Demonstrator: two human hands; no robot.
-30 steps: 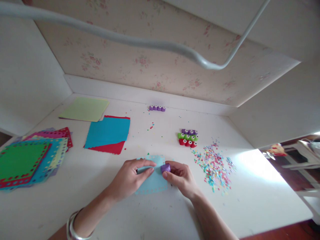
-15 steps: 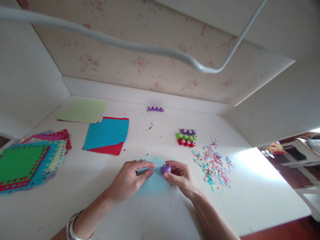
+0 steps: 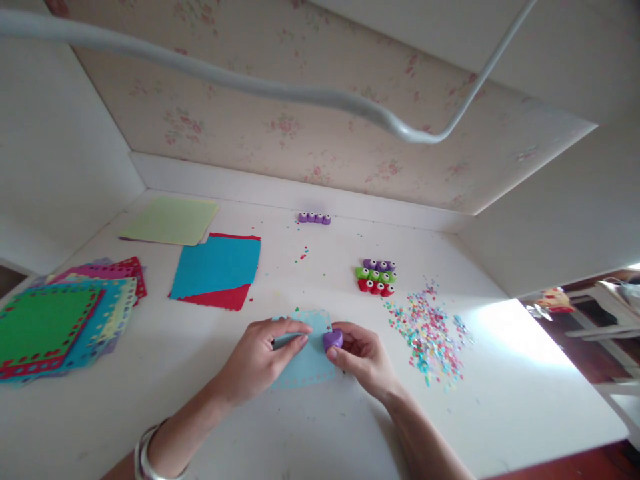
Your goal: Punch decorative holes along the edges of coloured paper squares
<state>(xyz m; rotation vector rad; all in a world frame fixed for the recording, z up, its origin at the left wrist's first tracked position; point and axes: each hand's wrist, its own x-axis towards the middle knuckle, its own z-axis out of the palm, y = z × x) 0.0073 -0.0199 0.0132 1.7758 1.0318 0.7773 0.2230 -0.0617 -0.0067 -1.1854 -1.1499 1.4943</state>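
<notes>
A light blue sheet of paper [image 3: 305, 367] with small holes punched along its edges lies in front of me on the white table. My left hand [image 3: 265, 353] grips its left side, thumb and index finger stretched over the top; the other fingers are partly hidden. At the sheet's right edge is a purple paper punch [image 3: 333, 340]. My right hand [image 3: 363, 353] is closed round this punch, with the thumb on its near side and the fingers behind it.
Several purple, green and red punches [image 3: 376, 275] stand in rows at right, beside a spread of confetti [image 3: 433, 333]. More purple punches [image 3: 315, 218] line the back. Blue paper [image 3: 217, 267], pale green paper [image 3: 170, 220] and punched sheets [image 3: 45, 320] lie at left.
The view has shifted slightly, so the things on the table appear a little further right. Both hands, the sheet and the punch keep almost the same places.
</notes>
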